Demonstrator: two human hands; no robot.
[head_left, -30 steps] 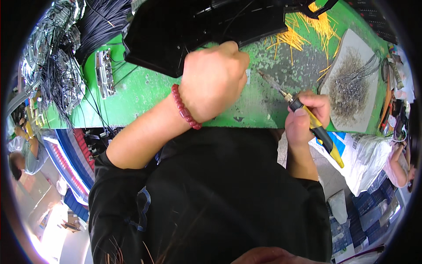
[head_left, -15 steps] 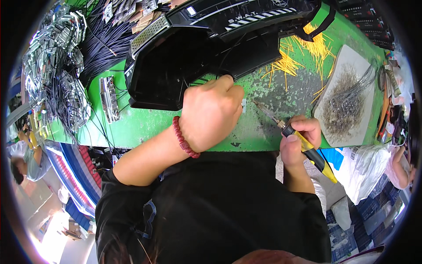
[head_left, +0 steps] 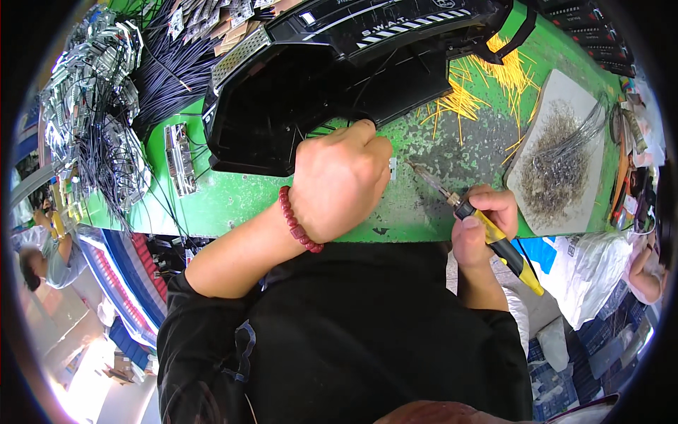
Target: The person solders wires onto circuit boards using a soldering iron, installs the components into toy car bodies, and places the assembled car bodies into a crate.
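My left hand [head_left: 342,177], with a red bead bracelet [head_left: 295,225] at its wrist, is closed just in front of a black plastic shell [head_left: 254,116]. Its fingertips are hidden beneath the hand, so what they pinch cannot be made out. A small whitish piece [head_left: 393,168] shows on the bench right beside the knuckles. In my right hand [head_left: 482,222] is a yellow and black soldering iron [head_left: 494,237], gripped like a pen. Its thin metal tip points up and left, a short way off the left hand and apart from it.
Yellow wires [head_left: 459,102] lie behind the iron on the green bench [head_left: 240,205]. A pale board [head_left: 526,169] with a heap of fine grey bits is at right. Metal-looking strips with black wires [head_left: 106,141] pile up at far left; a strip assembly [head_left: 181,161] lies nearer.
Both hands and the soldering iron stay almost where they were. The whole view has shifted very slightly.
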